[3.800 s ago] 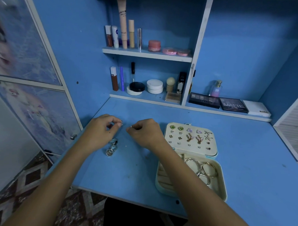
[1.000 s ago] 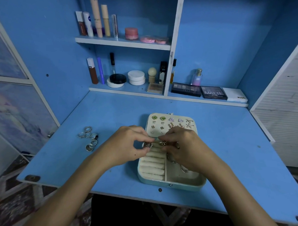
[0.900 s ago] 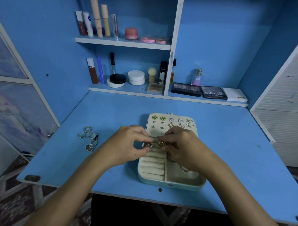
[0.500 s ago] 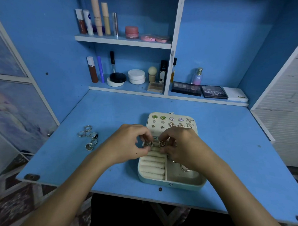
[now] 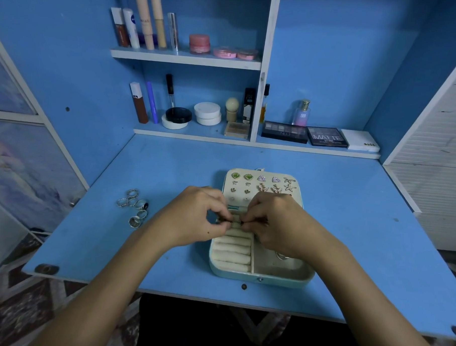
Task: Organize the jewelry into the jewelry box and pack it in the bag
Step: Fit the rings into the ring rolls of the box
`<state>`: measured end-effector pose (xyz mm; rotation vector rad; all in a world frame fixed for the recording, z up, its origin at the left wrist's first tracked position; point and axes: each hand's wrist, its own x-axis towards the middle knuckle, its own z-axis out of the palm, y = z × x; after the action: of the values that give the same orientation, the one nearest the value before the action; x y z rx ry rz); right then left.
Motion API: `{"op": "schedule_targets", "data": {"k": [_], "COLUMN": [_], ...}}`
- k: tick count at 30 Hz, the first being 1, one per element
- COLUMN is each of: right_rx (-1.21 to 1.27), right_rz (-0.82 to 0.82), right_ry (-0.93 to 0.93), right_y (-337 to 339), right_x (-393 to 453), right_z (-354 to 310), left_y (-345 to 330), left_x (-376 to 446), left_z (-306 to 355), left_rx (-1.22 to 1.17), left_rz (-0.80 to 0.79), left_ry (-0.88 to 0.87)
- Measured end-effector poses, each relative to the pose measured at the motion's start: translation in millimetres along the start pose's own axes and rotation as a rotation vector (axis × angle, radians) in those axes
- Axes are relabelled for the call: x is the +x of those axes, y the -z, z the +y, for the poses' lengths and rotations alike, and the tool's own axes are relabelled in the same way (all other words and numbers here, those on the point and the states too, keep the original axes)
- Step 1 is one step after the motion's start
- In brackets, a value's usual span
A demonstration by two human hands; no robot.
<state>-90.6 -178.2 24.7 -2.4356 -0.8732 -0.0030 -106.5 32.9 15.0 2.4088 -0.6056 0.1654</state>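
Note:
An open cream jewelry box (image 5: 262,276) lies on the blue desk (image 5: 169,162), its lid (image 5: 296,204) studded with several pairs of earrings. My left hand (image 5: 195,216) and my right hand (image 5: 278,220) meet over the far end of the box's padded ring rolls (image 5: 231,253). Each hand pinches a small ring at the rolls; the rings are mostly hidden by my fingers. A bangle (image 5: 281,256) shows in the right compartment, partly under my right wrist. Several loose silver rings (image 5: 134,205) lie on the desk to the left.
Shelves at the back hold cosmetics: tubes (image 5: 144,22), pink jars (image 5: 200,43), compacts (image 5: 207,113), a perfume bottle (image 5: 301,113) and eyeshadow palettes (image 5: 327,137). A white slatted panel (image 5: 436,179) bounds the desk on the right, a picture-covered door (image 5: 25,155) on the left.
Over 3.8 s both hands came from the ring pile on the left to the box, each with a ring. In the last second they lowered slightly onto the ring rolls.

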Motion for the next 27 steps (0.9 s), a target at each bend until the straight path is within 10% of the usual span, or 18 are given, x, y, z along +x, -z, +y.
{"op": "schedule_targets", "data": {"k": [27], "right_rx": [0.077], "right_rz": [0.031], "right_ry": [0.155], "right_y": [-50], "right_x": [74], "right_z": [-70], "left_y": [91], "left_x": [-62], "left_z": [-94], "left_rx": [0.276], "left_rz": [0.296], "left_ry": [0.209]}}
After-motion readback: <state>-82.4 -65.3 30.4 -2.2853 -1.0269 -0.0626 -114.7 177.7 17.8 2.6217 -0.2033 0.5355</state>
